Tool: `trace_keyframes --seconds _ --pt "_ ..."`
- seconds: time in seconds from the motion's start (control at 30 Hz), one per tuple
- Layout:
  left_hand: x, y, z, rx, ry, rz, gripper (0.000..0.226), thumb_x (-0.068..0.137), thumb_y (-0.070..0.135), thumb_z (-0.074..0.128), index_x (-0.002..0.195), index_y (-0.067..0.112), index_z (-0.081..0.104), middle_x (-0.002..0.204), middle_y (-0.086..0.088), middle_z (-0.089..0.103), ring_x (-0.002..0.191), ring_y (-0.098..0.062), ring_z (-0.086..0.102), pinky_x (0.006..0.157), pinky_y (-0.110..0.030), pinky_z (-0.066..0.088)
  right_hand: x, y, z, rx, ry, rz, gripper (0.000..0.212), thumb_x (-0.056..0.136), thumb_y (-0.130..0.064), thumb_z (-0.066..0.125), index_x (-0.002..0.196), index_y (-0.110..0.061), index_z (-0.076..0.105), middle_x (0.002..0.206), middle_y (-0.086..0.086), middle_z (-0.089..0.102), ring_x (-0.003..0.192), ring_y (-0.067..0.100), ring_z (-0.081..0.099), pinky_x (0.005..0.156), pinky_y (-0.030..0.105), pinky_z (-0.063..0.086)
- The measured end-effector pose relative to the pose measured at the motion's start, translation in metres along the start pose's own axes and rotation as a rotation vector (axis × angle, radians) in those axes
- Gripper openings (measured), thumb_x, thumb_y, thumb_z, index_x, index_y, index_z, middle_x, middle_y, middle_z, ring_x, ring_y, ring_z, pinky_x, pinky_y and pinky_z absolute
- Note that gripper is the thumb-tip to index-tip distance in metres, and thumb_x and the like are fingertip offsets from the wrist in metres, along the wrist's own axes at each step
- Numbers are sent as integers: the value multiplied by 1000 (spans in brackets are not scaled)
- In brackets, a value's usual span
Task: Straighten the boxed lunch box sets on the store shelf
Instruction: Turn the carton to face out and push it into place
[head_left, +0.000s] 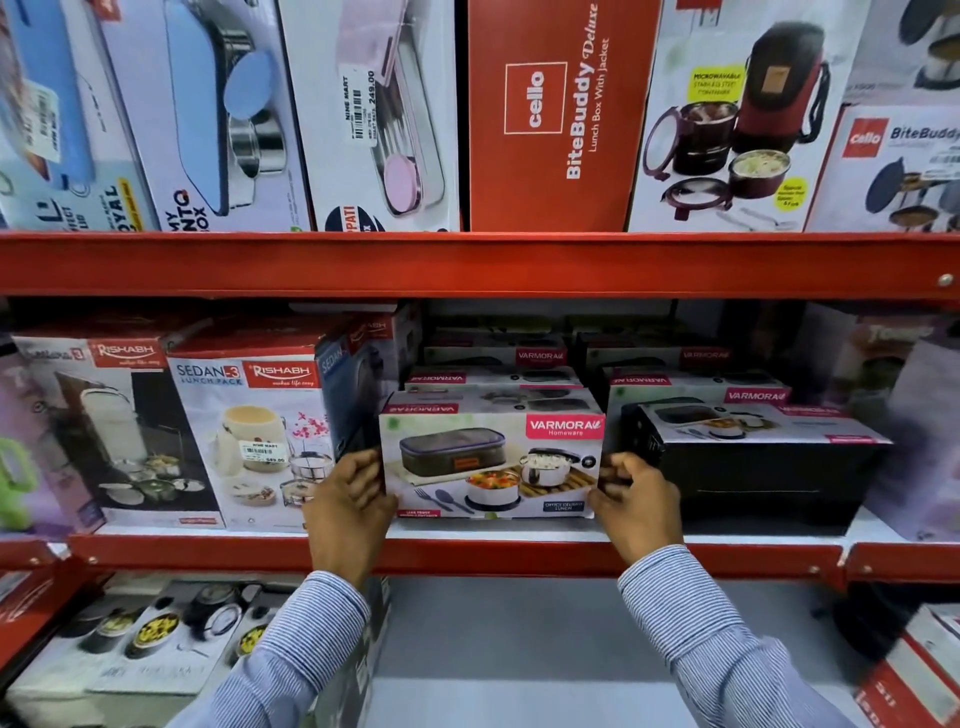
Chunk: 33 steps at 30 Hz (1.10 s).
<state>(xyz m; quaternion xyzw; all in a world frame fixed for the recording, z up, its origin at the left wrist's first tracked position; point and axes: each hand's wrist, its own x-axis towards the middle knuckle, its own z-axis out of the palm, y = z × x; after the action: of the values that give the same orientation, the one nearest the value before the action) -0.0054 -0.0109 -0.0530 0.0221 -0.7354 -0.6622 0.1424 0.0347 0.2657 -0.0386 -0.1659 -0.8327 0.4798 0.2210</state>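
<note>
Striped sleeves (291, 670) came up from the bottom of my view, and at their ends my fingers were clamped on the short ends of one Varmora box (491, 464). My left hand (349, 506) curled round its left edge, my right hand (636, 501) pinched its right edge, thumbs on the printed face.

That box sat at the front of the middle shelf (467, 555), on its white floor just behind the red lip, between the Rishabh Sedan-3 box (249, 441) and a black-sided Varmora box (753, 457).

Its long axis ran left to right along the shelf edge, the picture face pointing out toward me, almost square to the lip.

I judged the job well short of done: this box looked nearly set, but the black-sided neighbour showed its side rather than its front, and the stacks behind (519, 374) looked uneven, though the dimness back there made that hard to confirm.
</note>
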Motion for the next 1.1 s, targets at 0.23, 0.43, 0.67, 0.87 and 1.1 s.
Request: trace_keyframes --seconds 0.23,0.43,0.67,0.87,1.1 --pt "-5 -18 1 74 -28 13 56 79 -8 74 131 9 59 118 -7 72 110 -21 70 97 -30 52 -4 15 7 -78 12 -10 42 79 -4 74 119 -7 64 117 10 70 86 15 66 86 26 53" --pt "-27 -16 -5 386 146 504 60 81 10 77 136 19 56 138 -7 65 118 -25 67 99 -39 52 -28 13 -7 -128 154 -267 41 81 -14 71 120 -18 63 114 5 65 91 18 67 77 30 56" --pt "-35 25 30 825 7 998 79 88 38 55 157 14 28 170 -15 16 158 -36 8 125 -59 12 -30 1 -43 -749 417 -602 76 93 -52 38 156 -16 15 166 10 14 154 30 4 123 53 7" --pt "-60 46 94 907 -117 1001 79 91 40 50 159 11 21 170 -15 10 158 -38 -1 122 -68 11 -26 20 -84 -1023 421 -518 80 90 -54 41 155 -16 16 166 15 7 152 40 -3 117 68 3" --pt "-93 56 167 875 -257 909 77 93 37 44 160 12 14 170 -5 6 159 -24 1 127 -47 4 -1 65 -147 -1013 380 -506 79 90 -56 39 155 -14 19 166 14 7 152 39 -2 118 67 6"
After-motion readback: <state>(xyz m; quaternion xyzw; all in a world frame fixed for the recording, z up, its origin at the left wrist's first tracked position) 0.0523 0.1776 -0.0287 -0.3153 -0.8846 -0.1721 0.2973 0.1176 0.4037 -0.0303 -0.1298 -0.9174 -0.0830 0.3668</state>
